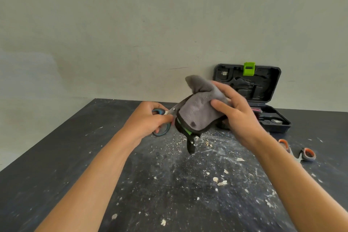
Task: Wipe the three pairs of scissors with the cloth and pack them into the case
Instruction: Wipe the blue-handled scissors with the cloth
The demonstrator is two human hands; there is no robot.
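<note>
Cloth (199, 111) in right hand (239, 117) pinches blades; left hand (148, 120) grips blue-handled scissors (160, 122): pull from pivot to tip.

Both bare forearms reaching in from the bottom corners and converging toward the middle, raised above the dusty dark desk (56, 156). Left hand (148, 120) knuckles up, fingers curled round the blue loop handles of a pair of steel scissors (160, 121). Right hand (235, 111) held higher, back toward the camera, thumb and fingers pinching a soft grey cloth with black edging (197, 113) wrapped over the blades.
</note>
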